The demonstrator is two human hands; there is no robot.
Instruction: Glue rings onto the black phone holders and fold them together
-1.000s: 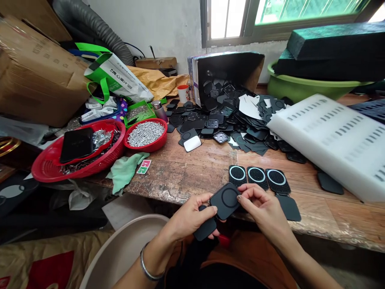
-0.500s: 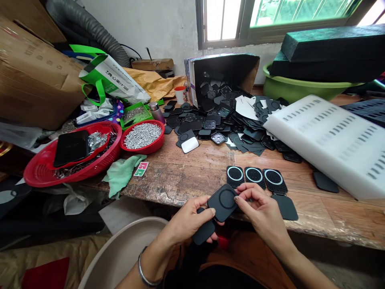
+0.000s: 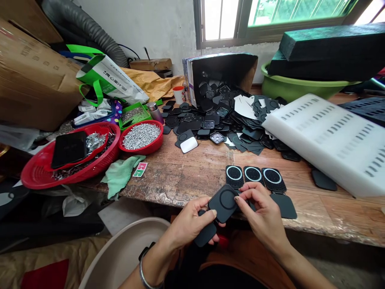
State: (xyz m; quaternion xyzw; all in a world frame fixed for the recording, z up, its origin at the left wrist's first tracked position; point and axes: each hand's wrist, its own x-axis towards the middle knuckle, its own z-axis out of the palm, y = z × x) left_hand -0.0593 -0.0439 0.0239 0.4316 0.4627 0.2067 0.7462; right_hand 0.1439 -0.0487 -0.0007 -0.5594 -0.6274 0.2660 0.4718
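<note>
My left hand point(image 3: 192, 220) grips a dark hinged piece point(image 3: 223, 202) from the left, thumb on top near the joint. Its upper plate bears a ring outline; the lower plate point(image 3: 205, 234) hangs below my thumb. At the plate's right edge, the thumb and fingers of my right hand point(image 3: 260, 206) are pinched together; whether they hold something thin there is too small to tell. Just beyond, three black panels with white rings point(image 3: 234, 173) lie in a row on the table, the rightmost one joined to a flat dark plate point(image 3: 284, 206).
A heap of black parts point(image 3: 195, 124) spills from a tipped box point(image 3: 222, 60). Left are a red bowl of screws point(image 3: 141, 136), a red basket point(image 3: 30, 172) and a green cloth point(image 3: 120, 176). A white foam block point(image 3: 331, 136) lies right; a beige tub point(image 3: 120, 249) stands below the table edge.
The view has shifted slightly. Both hands keep nearly the same hold on the hinged piece.
</note>
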